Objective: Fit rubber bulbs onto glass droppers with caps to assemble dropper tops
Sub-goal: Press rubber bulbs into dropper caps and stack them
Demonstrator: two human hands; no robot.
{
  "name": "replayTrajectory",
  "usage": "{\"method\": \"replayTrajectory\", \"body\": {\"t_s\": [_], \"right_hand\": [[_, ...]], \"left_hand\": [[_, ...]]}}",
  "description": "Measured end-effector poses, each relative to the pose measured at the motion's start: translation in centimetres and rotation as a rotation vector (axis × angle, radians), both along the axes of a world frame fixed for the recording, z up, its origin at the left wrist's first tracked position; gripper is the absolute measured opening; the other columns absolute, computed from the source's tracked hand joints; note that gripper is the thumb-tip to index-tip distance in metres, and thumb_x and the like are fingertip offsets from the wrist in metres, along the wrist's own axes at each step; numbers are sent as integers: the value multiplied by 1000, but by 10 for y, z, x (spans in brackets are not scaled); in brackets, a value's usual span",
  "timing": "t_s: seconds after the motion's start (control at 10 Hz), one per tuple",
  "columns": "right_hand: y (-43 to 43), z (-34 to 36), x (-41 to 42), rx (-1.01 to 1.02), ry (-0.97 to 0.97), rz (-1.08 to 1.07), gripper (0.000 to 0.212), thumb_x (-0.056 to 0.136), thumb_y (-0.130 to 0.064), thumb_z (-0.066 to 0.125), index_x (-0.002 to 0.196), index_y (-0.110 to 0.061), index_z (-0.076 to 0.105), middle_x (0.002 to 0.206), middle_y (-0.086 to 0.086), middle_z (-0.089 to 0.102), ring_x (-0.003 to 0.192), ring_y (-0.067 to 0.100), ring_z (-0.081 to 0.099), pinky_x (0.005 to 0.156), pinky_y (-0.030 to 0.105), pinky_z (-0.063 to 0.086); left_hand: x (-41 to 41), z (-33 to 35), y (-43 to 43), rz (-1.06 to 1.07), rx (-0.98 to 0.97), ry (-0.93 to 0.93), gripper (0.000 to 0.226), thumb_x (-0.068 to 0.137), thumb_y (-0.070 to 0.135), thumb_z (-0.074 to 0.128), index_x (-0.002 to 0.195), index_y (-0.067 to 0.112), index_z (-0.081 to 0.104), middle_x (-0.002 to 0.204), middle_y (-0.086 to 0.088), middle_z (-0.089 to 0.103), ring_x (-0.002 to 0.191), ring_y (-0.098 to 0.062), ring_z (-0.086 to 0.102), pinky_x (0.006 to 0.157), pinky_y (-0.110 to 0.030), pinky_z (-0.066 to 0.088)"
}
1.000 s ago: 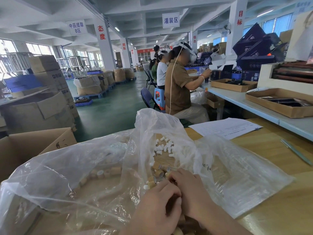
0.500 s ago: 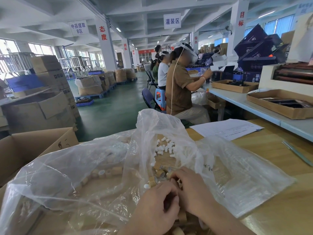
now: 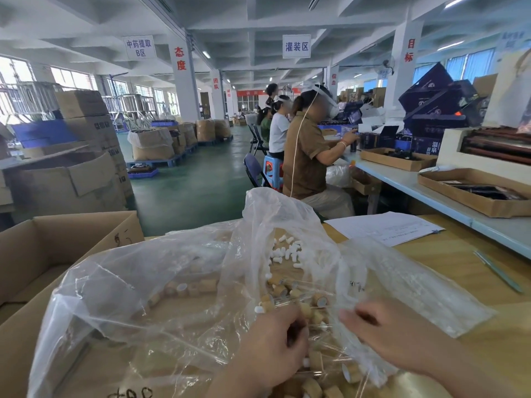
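Note:
A heap of tan dropper caps with thin glass droppers lies inside the mouth of a clear plastic bag. Farther back in the bag sits a cluster of small white rubber bulbs. My left hand is low in the middle over the caps, its fingers curled round a tan dropper cap that they mostly hide. My right hand is blurred, a hand's width to the right against the bag's plastic. I cannot tell whether it holds anything.
An open cardboard box stands at the left under the bag. On the wooden table lie a sheet of paper and a thin green tool. Other workers sit at a long bench behind.
My hands were pressed together over the caps. Now my right hand has pulled away to the right, and my left hand has stayed where it was.

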State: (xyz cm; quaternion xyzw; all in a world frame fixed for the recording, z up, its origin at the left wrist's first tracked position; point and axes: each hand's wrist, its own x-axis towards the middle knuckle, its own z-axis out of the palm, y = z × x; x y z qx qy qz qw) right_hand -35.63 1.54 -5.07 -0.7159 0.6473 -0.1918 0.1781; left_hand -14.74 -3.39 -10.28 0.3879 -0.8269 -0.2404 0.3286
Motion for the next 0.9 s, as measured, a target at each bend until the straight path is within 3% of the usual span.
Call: {"method": "replayTrajectory", "body": {"t_s": [0.1,0.3,0.5,0.6,0.7,0.8,0.9], "right_hand": [[27,-9,-8,151,162,28,50,91,-68,31,64,-27,41,60,-7,41,53,1,40,52,14,35],[53,-37,0,241,198,170,38,100,-54,34,67,-33,35,66,-13,36,66,0,41,57,12,33],[59,-38,9,309,161,40,42,103,-36,38,64,-25,27,64,-19,35,51,-13,45,63,5,35],[66,-38,9,355,108,-76,41,98,-51,41,65,-28,33,65,-11,36,57,-1,39,60,10,36],[72,-38,12,294,71,-141,44,92,-61,45,61,-30,36,57,-10,45,56,1,42,62,7,36],[76,-47,16,251,36,-202,44,89,-62,48,62,-28,36,51,-29,46,57,0,44,62,6,36],[75,-49,15,241,40,-213,42,90,-56,48,63,-28,34,50,-28,46,56,-2,45,62,6,36]], "left_hand": [[0,0,-1,-14,-41,-35,8,84,23,51,77,21,54,66,13,53,66,-5,52,58,-16,40],[-4,-3,3,13,6,-60,14,88,23,52,75,28,55,63,17,54,61,-1,50,54,-12,38],[-3,-2,4,17,41,-29,18,87,18,53,72,27,56,62,20,55,59,0,48,54,-13,38],[-3,-3,2,25,30,-29,15,88,19,54,74,25,57,60,17,53,59,0,49,54,-12,38],[-3,-4,2,25,36,-30,16,88,18,54,74,26,57,61,20,55,59,0,50,54,-12,39],[-3,-5,4,37,11,-12,21,88,18,54,71,30,54,67,21,56,61,1,50,55,-11,39],[-3,-6,3,98,-71,36,19,88,18,55,71,28,54,67,14,56,65,-1,50,57,-10,38]]}}
